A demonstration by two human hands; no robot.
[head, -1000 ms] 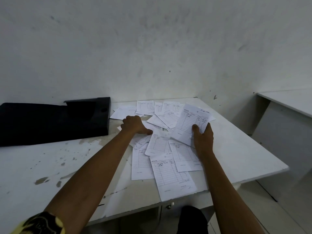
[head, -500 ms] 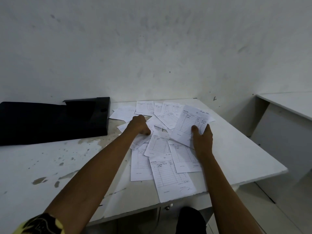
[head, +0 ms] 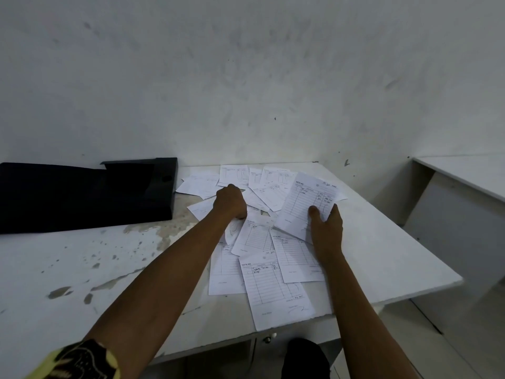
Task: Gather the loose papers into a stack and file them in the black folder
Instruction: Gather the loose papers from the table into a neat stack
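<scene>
Through the head camera I saw the right hand [head: 326, 228] pinching a ruled note sheet [head: 303, 201] by its near edge. The thumb lay on the printed face and the other fingers were partly beneath. That sheet, headed "NOTA NO", stood a little above the others and was tilted to the right.

The left hand [head: 231, 202] lay knuckles up on the loose papers [head: 259, 239], its fingers curled under. I could not tell whether it gripped a sheet or only pressed on the pile.

The papers were not yet stacked. They were spread and overlapping across the right half of the white table [head: 382, 255], from the far edge by the wall [head: 246, 77] down to the front. There the nearest sheet [head: 273, 291] reached the table's rim.

The black folder [head: 82, 195] lay at the back left of the table against the wall. Its right end was just beside the leftmost papers, though I could not tell whether they touched. It was apart from both hands, and no paper lay on it.

The tabletop on the left was chipped and stained. A yellow-and-black sleeve [head: 79, 359] covered the left arm at the lower left corner. A second white desk [head: 464, 173] stood well apart on the right.
</scene>
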